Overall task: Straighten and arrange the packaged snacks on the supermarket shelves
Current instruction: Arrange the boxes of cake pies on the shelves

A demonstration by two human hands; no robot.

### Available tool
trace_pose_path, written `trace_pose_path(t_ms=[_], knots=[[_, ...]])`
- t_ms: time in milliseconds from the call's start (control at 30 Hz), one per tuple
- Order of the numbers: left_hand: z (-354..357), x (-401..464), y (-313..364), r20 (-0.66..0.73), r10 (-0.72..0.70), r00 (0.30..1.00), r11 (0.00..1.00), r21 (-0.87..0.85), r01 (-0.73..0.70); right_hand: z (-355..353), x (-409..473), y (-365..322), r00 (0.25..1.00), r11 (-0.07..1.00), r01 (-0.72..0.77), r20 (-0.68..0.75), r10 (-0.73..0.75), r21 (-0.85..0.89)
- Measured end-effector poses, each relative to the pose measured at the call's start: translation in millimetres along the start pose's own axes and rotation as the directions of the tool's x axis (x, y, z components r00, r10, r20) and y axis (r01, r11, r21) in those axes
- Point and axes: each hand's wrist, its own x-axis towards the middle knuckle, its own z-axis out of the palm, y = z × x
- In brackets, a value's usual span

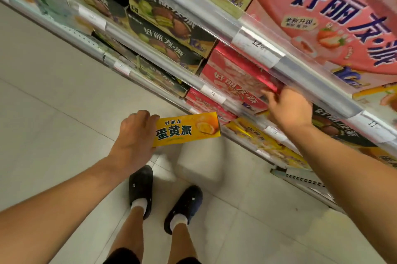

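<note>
My left hand [134, 134] grips the left end of a long yellow snack box [189, 129] and holds it out in front of the shelves, above the floor. My right hand [287, 106] reaches into the middle shelf, fingers curled on the right edge of a red snack box [234, 80]; the fingertips are partly hidden under the shelf rail above. Dark green boxes [169, 27] stand in stacks to the left of the red ones. Yellow boxes [253, 134] lie on the lower shelf below my right hand.
A large pink box [330, 16] sits on the top shelf at the upper right. Shelf rails with price tags [256, 45] run diagonally across the view. Pale tiled floor [53, 117] lies to the left, with my feet in dark slippers [141, 186] below.
</note>
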Motion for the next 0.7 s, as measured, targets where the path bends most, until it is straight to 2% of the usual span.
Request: trace_pose_path(t_ms=[167,300,400,567,700], knots=[[4.7,-0.6,-1.4,0.016,0.041,0.999,0.999,-0.008,-0.041,-6.4,15.0,5.8,0.976,0.997,-0.059,0.211,0.047,0.055],[10.8,-1.4,-4.9,-0.021,0.076,0.997,0.996,-0.049,-0.077,-6.5,20.2,3.2,0.974,0.995,-0.089,0.214,0.077,0.045],[15.2,-2.4,-6.2,-0.04,0.087,0.995,0.993,-0.077,-0.09,-7.8,22.1,2.5,0.95,0.995,-0.098,0.3,0.091,0.008],[16.3,-4.4,-2.3,-0.042,0.082,0.996,0.991,-0.102,-0.086,-10.8,18.5,-0.9,0.97,0.995,-0.094,0.228,0.083,0.037],[16.1,-7.4,0.3,-0.046,0.084,0.995,0.989,-0.115,-0.089,-11.3,16.3,-0.7,0.952,0.99,-0.125,0.29,0.1,0.07]])
